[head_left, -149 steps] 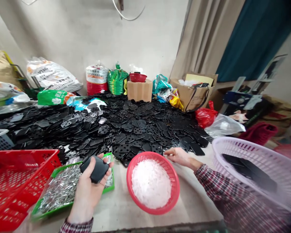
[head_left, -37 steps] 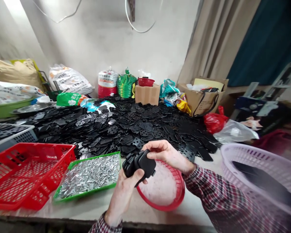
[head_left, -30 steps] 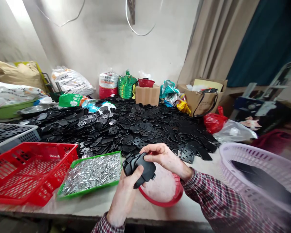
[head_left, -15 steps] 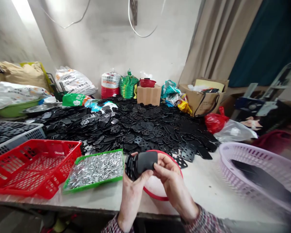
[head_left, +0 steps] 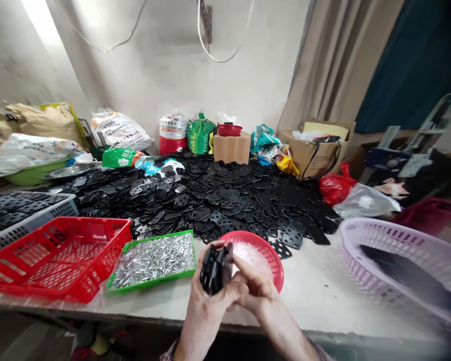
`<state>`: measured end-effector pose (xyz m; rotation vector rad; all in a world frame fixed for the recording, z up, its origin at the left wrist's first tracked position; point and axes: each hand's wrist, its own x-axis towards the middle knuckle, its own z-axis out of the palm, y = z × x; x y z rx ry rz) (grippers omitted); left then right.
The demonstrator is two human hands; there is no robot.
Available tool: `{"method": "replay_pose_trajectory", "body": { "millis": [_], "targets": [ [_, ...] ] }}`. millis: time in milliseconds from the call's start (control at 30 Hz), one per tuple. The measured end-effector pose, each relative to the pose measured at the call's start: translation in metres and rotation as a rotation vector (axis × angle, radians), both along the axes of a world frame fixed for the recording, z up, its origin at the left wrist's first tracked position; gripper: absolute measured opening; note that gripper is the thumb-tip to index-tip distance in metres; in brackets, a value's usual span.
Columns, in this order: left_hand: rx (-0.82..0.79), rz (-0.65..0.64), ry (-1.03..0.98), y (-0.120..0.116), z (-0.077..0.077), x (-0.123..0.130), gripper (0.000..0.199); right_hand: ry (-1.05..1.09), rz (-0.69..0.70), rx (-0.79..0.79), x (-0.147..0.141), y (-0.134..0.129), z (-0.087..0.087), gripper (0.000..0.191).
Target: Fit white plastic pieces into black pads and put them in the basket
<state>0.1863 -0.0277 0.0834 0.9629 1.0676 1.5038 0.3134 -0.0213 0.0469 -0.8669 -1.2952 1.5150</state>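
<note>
Surface: pale, flat-topped worktable (head_left: 319, 296)
Middle: broad heap of thin black plates (head_left: 240, 193), many perforated
Left: grey rectangular plastic basket (head_left: 56, 216)
Near left: red rectangular latticed plastic crate (head_left: 110, 246), with a shallow green rectangular tray (head_left: 154, 282) just right of it
Near centre: round red plastic basket (head_left: 280, 268) beside the heap
Near right: oval lilac latticed plastic basket (head_left: 349, 241)

A bunched stack of thin black pieces (head_left: 211, 269) stands roughly upright, edges toward the viewer, slightly uneven and partly glossy. It is gripped in the left hand (head_left: 204, 307), raised above the tabletop (head_left: 311, 291), with the right hand (head_left: 261, 296) close against its right side.
</note>
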Motion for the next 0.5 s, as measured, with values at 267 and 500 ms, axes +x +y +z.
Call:
{"method": "replay_pose_trajectory", "body": {
  "millis": [267,500],
  "targets": [
    [-0.140,0.204,-0.285,-0.011,-0.036,-0.043,0.036,-1.031,-0.035,0.521,0.039,0.049,0.016,0.025],
    [-0.253,0.306,-0.444,-0.016,-0.050,-0.069,0.043,-1.348,0.132,0.473,0.035,0.080,-0.008,0.022]
  ]
}}
